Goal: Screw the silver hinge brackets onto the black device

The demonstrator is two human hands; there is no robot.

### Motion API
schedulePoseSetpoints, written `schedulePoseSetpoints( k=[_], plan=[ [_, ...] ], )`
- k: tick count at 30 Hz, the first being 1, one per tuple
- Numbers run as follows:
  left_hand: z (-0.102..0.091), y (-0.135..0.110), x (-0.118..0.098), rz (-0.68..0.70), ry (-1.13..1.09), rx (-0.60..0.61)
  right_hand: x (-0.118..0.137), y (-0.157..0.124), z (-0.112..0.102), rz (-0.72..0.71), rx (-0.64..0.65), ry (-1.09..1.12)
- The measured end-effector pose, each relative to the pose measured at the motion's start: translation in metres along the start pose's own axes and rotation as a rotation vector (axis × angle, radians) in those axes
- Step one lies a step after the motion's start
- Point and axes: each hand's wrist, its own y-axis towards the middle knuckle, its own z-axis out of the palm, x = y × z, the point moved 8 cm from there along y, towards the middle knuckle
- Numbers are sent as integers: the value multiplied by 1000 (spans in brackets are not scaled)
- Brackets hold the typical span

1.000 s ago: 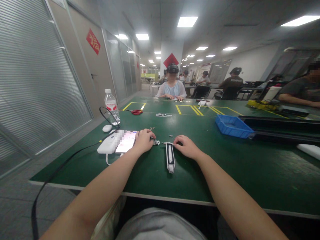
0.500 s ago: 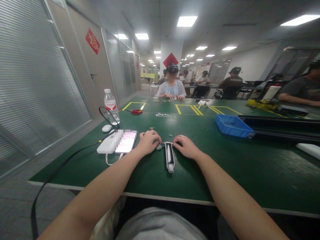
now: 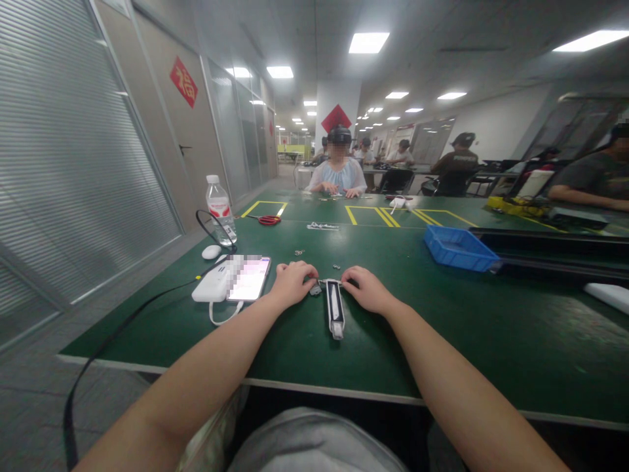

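Note:
A narrow white-edged piece point(image 3: 335, 311) with a dark middle lies lengthwise on the green table point(image 3: 472, 341), its far end between my hands. My left hand point(image 3: 295, 283) is closed in a pinch at the left of that far end, beside a small greyish part point(image 3: 315, 290). On the other side, my right hand point(image 3: 367, 288) pinches with thumb and forefinger at the far right corner. What sits between the fingertips is too small to make out. Just beyond lie a tiny metal link point(image 3: 336, 267) and some small metal bits point(image 3: 299, 252).
To the left are a phone point(image 3: 249, 278), a white power bank point(image 3: 211, 283) with cables, a white mouse-shaped object point(image 3: 211, 252) and a water bottle point(image 3: 219, 206). Red-handled scissors point(image 3: 268, 220) lie farther back. A blue bin point(image 3: 459, 249) stands right. A person point(image 3: 337, 174) sits opposite.
Both hands stay almost where they were, and the left fingers have shifted slightly at the far end of the piece. The person opposite has moved their hands.

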Motion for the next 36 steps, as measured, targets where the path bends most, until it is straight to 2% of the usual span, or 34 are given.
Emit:
schedulePoseSetpoints(
  k=[4, 12, 23, 36],
  plan=[
    [-2, -1, -2, -15, 4, 4, 0, 0, 0, -1, 3, -8],
    [-4, -2, -4, -58, -127, 14, 2, 0, -1, 8, 6, -16],
    [-7, -4, -11, 47, -144, -22, 2, 0, -2, 19, 3, -2],
    [-6, -3, -11, 64, -160, -20, 1, 0, -1, 36, 8, -24]
  ],
)
